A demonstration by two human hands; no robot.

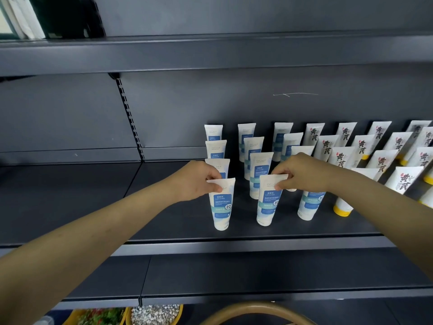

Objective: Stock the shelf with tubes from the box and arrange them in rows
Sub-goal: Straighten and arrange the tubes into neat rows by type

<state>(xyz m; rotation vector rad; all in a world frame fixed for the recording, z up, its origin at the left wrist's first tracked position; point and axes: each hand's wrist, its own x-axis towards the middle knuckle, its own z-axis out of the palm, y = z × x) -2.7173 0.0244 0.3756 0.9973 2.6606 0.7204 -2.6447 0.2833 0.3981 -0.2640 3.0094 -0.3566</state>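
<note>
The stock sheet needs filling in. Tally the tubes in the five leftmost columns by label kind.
blue-label tubes: 12 (one pinched by the left hand, one by the right hand)
black-calligraphy tubes: 8
Total: 20

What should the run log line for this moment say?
task: stocking shelf | left hand: pinches front-left blue tube | right hand: pinches front-middle blue tube | both tubes: standing on shelf

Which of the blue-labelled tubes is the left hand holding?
The front tube of the leftmost column: the left hand pinches its crimped top. The right hand pinches the neighbouring tube.
</note>
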